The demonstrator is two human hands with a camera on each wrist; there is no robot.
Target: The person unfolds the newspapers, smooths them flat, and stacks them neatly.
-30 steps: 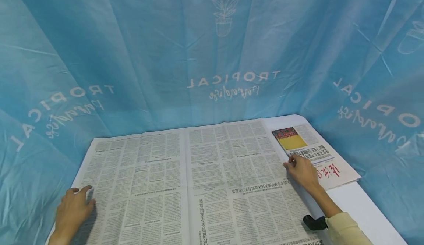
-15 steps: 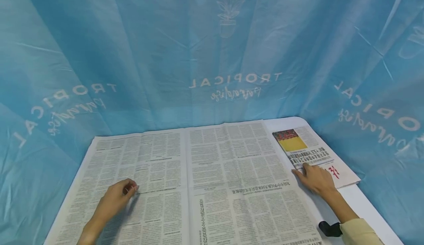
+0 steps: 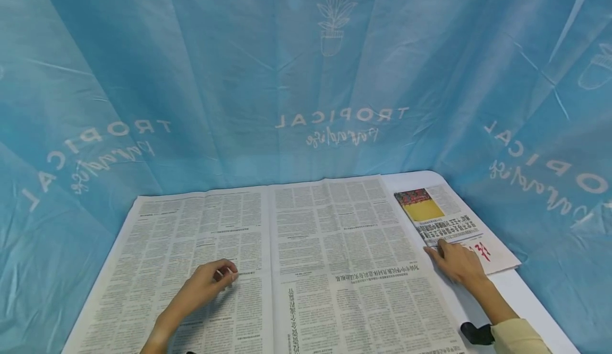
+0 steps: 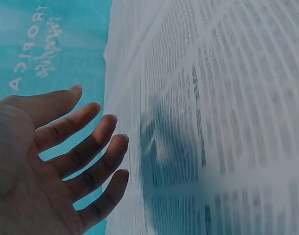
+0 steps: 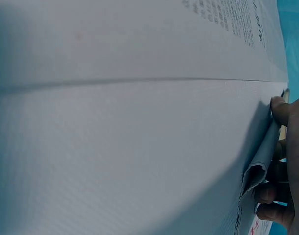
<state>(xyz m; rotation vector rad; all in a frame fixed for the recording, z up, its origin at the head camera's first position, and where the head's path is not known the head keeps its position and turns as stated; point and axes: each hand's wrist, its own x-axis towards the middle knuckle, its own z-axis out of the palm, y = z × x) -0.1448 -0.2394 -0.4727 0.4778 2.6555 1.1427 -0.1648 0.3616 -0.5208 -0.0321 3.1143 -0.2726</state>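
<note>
A large newspaper [image 3: 315, 247] lies spread out with its middle crease running front to back. Over its left page hovers my left hand [image 3: 203, 285], fingers loosely bent and apart, with nothing in them; the left wrist view shows the bare palm [image 4: 37, 166] and a shadow on the print. At the right lies a folded newspaper [image 3: 421, 210] with a yellow picture and red lettering. My right hand [image 3: 459, 261] grips its left edge, covering part of the lettering. In the right wrist view the thumb [image 5: 281, 108] and curled fingers hold the folded edge, which bulges into a loop.
The white table [image 3: 521, 295] shows along the right side, between and beyond the papers. A blue printed curtain [image 3: 229, 77] stands behind and on both sides, close to the table's edges. A black strap piece [image 3: 478, 334] sits at the right wrist.
My left hand has moved from the spread newspaper's left edge rightward toward the crease. The right hand has shifted slightly right and nearer, from the spread sheet's edge onto the folded newspaper.
</note>
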